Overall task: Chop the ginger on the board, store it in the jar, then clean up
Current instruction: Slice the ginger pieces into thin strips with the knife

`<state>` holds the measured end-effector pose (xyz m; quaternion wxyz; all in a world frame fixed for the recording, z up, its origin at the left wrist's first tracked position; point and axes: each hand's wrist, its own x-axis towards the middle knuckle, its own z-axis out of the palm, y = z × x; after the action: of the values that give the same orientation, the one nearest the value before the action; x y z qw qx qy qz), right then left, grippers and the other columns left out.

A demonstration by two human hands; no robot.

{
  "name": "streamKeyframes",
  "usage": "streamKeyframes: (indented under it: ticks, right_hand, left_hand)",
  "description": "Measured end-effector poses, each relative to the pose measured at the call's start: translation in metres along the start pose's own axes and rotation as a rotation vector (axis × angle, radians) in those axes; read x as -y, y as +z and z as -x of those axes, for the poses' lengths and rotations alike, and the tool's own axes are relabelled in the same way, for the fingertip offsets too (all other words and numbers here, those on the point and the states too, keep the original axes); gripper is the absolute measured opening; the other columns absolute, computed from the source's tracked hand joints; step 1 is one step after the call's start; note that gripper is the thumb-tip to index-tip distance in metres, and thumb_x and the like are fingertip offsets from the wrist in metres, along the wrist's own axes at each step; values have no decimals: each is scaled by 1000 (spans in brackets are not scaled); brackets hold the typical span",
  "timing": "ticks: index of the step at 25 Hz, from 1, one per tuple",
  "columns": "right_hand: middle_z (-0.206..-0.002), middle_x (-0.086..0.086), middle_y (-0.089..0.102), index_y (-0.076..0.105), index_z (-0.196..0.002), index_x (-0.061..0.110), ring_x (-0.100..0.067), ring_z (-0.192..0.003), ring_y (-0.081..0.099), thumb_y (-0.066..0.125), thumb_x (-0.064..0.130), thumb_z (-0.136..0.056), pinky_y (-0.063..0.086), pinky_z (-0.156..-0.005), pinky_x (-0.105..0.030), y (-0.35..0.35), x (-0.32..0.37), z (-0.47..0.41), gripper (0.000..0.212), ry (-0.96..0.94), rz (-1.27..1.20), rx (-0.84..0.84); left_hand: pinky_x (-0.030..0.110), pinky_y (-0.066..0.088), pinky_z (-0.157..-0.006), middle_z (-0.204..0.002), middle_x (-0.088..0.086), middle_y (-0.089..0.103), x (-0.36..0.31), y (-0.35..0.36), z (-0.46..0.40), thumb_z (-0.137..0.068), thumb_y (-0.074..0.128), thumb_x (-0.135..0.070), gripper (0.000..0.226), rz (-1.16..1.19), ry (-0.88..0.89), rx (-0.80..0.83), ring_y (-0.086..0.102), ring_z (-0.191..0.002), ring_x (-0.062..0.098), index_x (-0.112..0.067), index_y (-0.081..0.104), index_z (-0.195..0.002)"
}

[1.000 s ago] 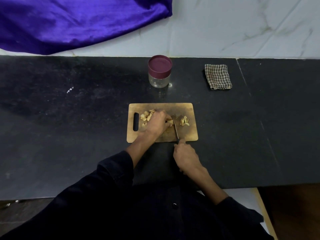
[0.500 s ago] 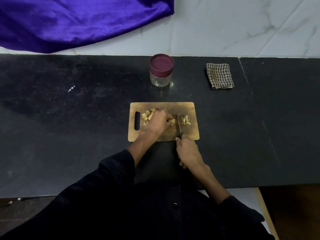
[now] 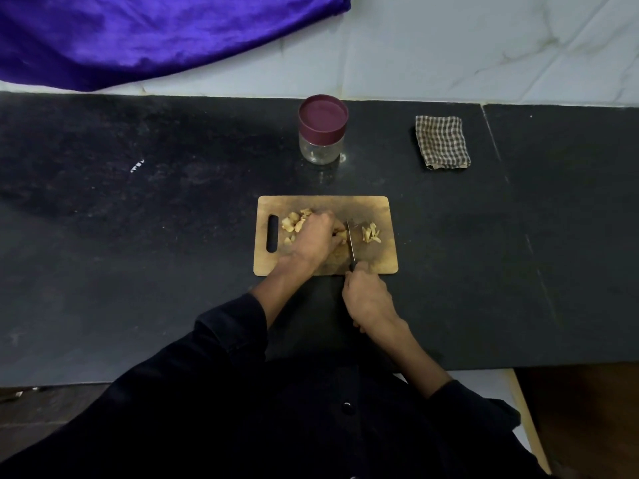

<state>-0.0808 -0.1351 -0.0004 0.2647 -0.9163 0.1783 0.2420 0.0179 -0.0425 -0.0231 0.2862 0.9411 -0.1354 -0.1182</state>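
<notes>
A wooden cutting board lies on the black counter. My left hand rests on the board and its curled fingers hold a piece of ginger at the blade. My right hand grips the handle of a knife whose blade stands on the board just right of that piece. Cut ginger pieces lie left of my left hand, and thin slices lie right of the blade. A glass jar with a maroon lid stands behind the board, closed.
A folded checked cloth lies at the back right of the counter. A purple fabric hangs over the white marble wall at the back left. The counter's front edge runs just before my body.
The knife blade has shifted slightly left and down against the ginger held by my left hand. Both hands stay in nearly the same place.
</notes>
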Motion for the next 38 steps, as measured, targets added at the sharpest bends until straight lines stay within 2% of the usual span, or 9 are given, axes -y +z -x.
streamKeyframes:
  ticks: [7,10,13,17,22,27,29,34,38]
  right_hand:
    - [-116,-18,61,45,-119,6,-36,-101,63,34,24,-105,52,-85,-47,-1,-2,2,26,31,14,21]
    - [-115,-19,61,46,-119,6,-37,-101,64,37,23,-103,54,-86,-49,-2,4,-5,25,65,-29,-4]
    - [-119,-19,60,46,-120,5,-37,-106,61,37,23,-104,49,-82,-41,3,3,-5,26,88,-22,-17]
    - [-116,-20,62,45,-120,5,-38,-101,64,35,24,-104,54,-87,-50,7,5,-10,27,118,-46,-39]
    - [-125,-21,58,45,-126,3,-37,-112,58,32,20,-105,45,-86,-41,10,4,7,30,122,16,-16]
    - [-107,-16,61,46,-114,8,-37,-91,65,36,24,-103,56,-81,-53,9,12,-10,22,136,-114,-87]
    - [-99,-13,61,45,-112,10,-35,-84,67,35,29,-103,57,-75,-54,13,12,-8,23,139,-171,-102]
    - [-79,-14,64,42,-100,12,-27,-52,67,33,30,-106,56,-43,-37,-4,2,-3,21,141,-256,-53]
    - [-81,-16,65,45,-101,11,-25,-48,64,33,32,-106,55,-41,-36,-9,-4,5,24,74,-237,29]
  left_hand:
    - [32,51,-85,-95,7,70,-6,-5,1,-84,68,-9,10,8,-7,32,65,-88,18,-7,74,-91]
    - [34,51,-84,-93,10,71,-8,-10,0,-84,67,-6,9,13,13,30,65,-86,21,-3,75,-88]
    - [34,50,-84,-91,10,71,-6,-5,1,-83,67,-5,8,16,8,37,65,-86,21,-4,75,-85]
    - [27,50,-86,-100,4,70,-6,-2,2,-83,69,-8,12,34,3,29,64,-93,16,-10,75,-94]
    - [30,50,-91,-107,4,69,-2,4,2,-84,69,-12,19,15,-44,15,63,-98,17,-13,73,-103]
    - [30,52,-85,-98,4,70,-4,1,6,-83,67,-6,13,-6,-18,32,65,-93,18,-13,76,-91]
    - [27,51,-88,-104,4,69,-2,0,7,-84,67,-6,15,3,-6,7,64,-95,17,-13,75,-94]
    - [26,46,-93,-113,6,65,3,2,6,-85,68,-10,23,12,11,-26,61,-105,19,-11,71,-108]
    - [29,48,-93,-114,4,65,7,6,1,-86,68,-13,24,10,9,1,60,-105,18,-13,70,-109]
